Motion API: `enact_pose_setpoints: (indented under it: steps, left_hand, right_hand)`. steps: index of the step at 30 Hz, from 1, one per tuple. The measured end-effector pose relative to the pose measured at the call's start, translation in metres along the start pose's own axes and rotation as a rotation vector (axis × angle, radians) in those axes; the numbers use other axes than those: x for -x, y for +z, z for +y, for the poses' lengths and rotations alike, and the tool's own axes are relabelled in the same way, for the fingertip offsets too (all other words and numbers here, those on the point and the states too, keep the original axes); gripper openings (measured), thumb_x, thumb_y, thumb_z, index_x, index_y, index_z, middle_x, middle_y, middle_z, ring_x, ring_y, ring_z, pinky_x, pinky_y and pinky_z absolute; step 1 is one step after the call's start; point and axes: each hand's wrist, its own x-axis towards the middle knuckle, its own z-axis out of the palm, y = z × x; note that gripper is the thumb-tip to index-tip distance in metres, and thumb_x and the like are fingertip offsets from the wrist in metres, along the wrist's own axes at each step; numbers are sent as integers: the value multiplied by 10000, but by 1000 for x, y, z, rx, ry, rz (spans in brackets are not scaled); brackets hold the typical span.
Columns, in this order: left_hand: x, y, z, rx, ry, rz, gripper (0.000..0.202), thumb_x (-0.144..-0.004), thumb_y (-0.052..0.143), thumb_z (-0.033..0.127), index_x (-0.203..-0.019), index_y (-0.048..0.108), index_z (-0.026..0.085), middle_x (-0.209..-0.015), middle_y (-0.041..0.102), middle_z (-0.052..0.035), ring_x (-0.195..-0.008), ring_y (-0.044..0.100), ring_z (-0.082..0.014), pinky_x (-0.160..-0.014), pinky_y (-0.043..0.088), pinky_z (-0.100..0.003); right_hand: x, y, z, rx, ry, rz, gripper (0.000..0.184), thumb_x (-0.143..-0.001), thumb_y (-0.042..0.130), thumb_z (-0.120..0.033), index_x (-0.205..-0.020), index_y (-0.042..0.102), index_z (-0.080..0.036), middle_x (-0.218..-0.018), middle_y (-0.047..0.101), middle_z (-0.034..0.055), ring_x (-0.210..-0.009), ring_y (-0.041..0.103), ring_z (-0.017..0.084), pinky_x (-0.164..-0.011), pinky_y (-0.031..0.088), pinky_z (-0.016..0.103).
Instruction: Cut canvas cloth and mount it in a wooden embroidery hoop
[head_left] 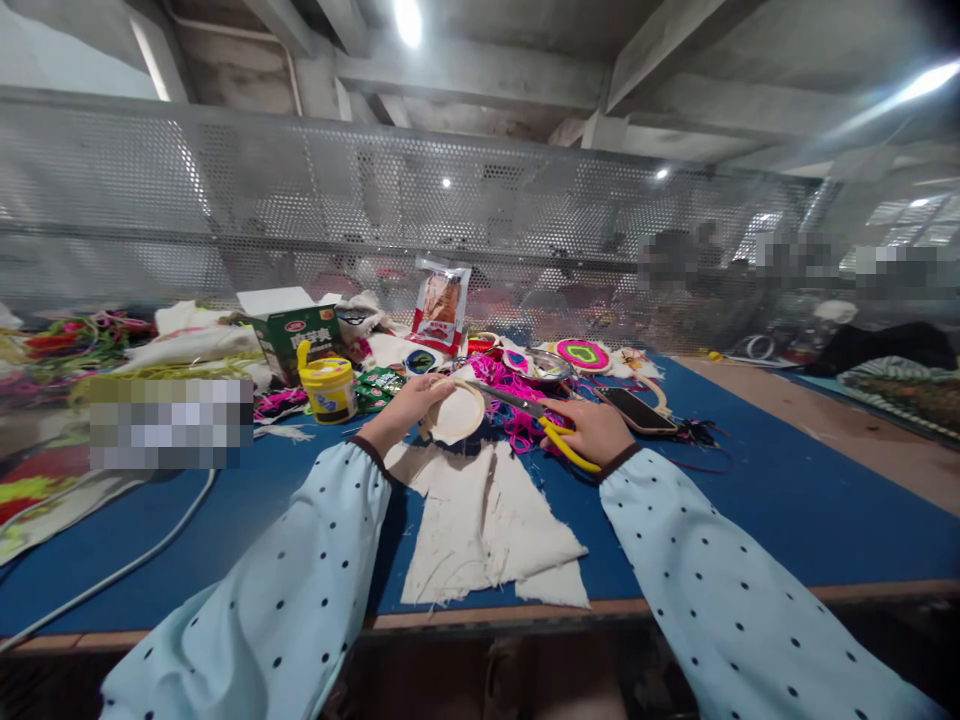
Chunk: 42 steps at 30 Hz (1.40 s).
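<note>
My left hand (407, 405) is closed on a small round embroidery hoop (457, 412) with cream cloth stretched in it, held just above the blue table (750, 500). My right hand (591, 430) grips yellow-handled scissors (536, 415), whose blades point left toward the hoop's upper edge. Cut pieces of cream fabric (480, 530) lie flat below both hands. A tangle of pink yarn (514, 400) sits behind the scissors.
A yellow-lidded tub (328, 388), a green box (296, 335), a red snack bag (441, 303), a round pink-and-green piece (583, 354) and a phone (637, 410) crowd the far side. A white cable (120, 570) runs at left. A perforated metal screen (375, 200) backs the table.
</note>
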Motion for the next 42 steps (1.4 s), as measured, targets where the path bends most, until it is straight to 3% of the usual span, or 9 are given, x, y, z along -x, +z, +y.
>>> enact_pose_setpoints:
  steps: [8,13,21,24,28,31,35,42]
  left_hand:
    - [3,-4,8,18,-82,-5,421,-612,703,475,-835,668,120,-736,667,-74,-589,581,-151,-499,411,-217]
    - [3,-6,8,-7,-118,49,409,-597,712,464,-806,679,114,-687,665,-73,-537,562,-143,-461,387,-214]
    - [-4,-10,-4,-108,-100,313,295,-590,692,385,-721,642,125,-589,608,-26,-489,515,-117,-452,355,-209]
    - [-5,-11,-6,-111,-88,447,253,-543,712,316,-683,603,136,-550,574,-1,-470,493,-106,-450,340,-204]
    - [-7,-13,-9,-54,-111,482,224,-521,700,285,-636,579,135,-534,550,10,-458,483,-101,-451,334,-208]
    - [-8,-14,-10,4,-111,460,248,-513,705,318,-632,596,130,-536,559,3,-455,487,-105,-452,332,-214]
    - [-6,-12,-8,105,-108,418,331,-493,735,364,-680,638,110,-577,607,-31,-491,527,-126,-463,348,-221]
    - [-6,-8,-4,138,-130,426,346,-494,759,367,-698,657,107,-576,619,-29,-481,532,-117,-441,351,-211]
  right_hand:
    - [1,-4,0,2,-23,-4,556,-766,533,-549,-1252,526,-280,-1058,670,52,-918,627,225,-682,453,286]
    - [1,-2,-5,-78,-20,-20,571,-737,566,-571,-1223,540,-271,-1098,656,45,-973,612,226,-723,462,287]
    - [2,2,-7,-123,38,-129,580,-780,501,-588,-1269,471,-279,-1077,659,63,-938,629,261,-684,464,300]
    - [3,1,-10,-144,78,-162,674,-799,462,-590,-1365,337,-245,-1030,672,92,-882,644,269,-652,458,304]
    - [4,-1,-14,-206,88,-141,719,-834,420,-551,-1423,196,-204,-1174,605,121,-923,634,255,-678,455,296]
    - [4,-4,-16,-190,101,-73,635,-825,449,-525,-1374,300,-242,-1202,592,86,-938,628,250,-676,446,285]
    - [4,-6,-14,-106,114,-55,526,-782,505,-544,-1224,480,-261,-1054,665,52,-887,638,248,-661,435,282]
    - [4,0,-10,-88,77,-107,551,-770,491,-589,-1223,490,-276,-1086,658,46,-923,631,258,-671,445,297]
